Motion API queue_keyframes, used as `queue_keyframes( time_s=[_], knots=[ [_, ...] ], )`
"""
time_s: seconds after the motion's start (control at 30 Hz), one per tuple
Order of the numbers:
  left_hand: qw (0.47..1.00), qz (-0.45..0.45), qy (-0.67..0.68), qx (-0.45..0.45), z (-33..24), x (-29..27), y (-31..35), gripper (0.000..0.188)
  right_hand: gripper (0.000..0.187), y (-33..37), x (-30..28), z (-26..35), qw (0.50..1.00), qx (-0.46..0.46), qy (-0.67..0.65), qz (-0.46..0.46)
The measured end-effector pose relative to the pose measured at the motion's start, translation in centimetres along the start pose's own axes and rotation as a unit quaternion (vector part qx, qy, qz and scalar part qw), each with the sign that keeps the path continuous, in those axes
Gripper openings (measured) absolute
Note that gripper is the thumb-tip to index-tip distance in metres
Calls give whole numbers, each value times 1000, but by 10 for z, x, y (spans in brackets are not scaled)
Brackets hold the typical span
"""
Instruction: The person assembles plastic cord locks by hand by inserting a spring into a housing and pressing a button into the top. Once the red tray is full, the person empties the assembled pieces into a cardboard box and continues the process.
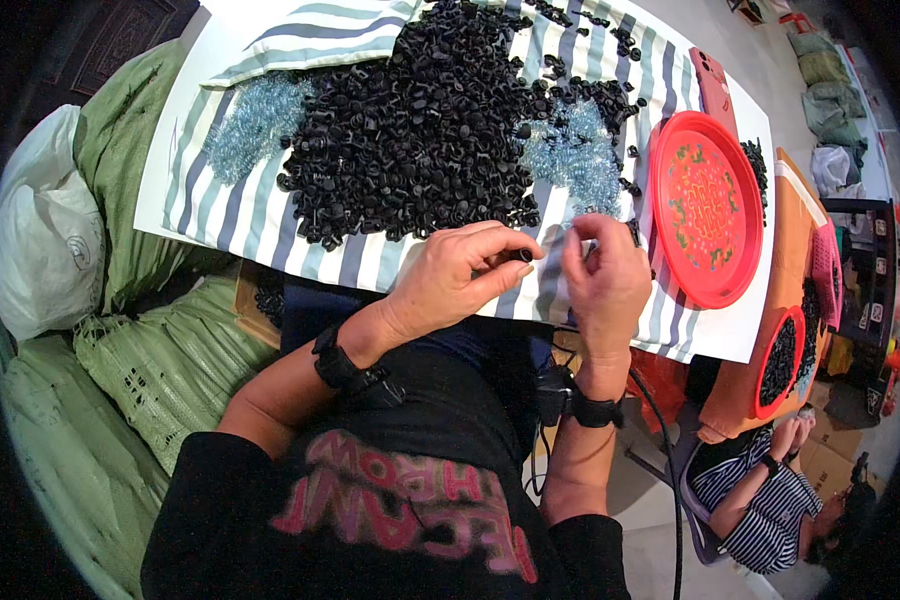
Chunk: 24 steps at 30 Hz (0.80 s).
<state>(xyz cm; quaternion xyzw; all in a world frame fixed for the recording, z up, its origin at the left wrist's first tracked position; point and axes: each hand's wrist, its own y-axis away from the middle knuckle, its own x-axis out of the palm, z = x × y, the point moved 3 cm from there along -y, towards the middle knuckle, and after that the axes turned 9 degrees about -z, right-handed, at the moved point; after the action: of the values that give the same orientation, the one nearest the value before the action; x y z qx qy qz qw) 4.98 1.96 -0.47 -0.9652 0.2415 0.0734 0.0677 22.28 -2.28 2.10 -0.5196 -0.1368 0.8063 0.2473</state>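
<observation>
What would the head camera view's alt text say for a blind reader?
A person's left hand pinches a small black piece above a striped cloth, the right hand curled close beside it. Beyond lie a heap of black pieces and two piles of clear bluish bits; a red tray is to the right, and a co-worker sits at lower right.

The middle is bright, the bowed edges darken to black, and the right hand [607,272] seems blurred.
</observation>
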Motion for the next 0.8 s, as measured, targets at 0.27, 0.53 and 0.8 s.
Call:
queue_keyframes(
  time_s=[0.27,0.53,0.8],
  knots=[
    [1000,-5,-4,-4,0,-1,1,18,13,-5,-7,-8,998,-13,60,-6],
    [1000,-4,5,1,-1,1,1,17,13,-6,13,3,996,-57,47,45],
    [1000,-11,-5,8,-1,0,2,17,11,-7,1,-8,999,11,-39,18]
  ],
)
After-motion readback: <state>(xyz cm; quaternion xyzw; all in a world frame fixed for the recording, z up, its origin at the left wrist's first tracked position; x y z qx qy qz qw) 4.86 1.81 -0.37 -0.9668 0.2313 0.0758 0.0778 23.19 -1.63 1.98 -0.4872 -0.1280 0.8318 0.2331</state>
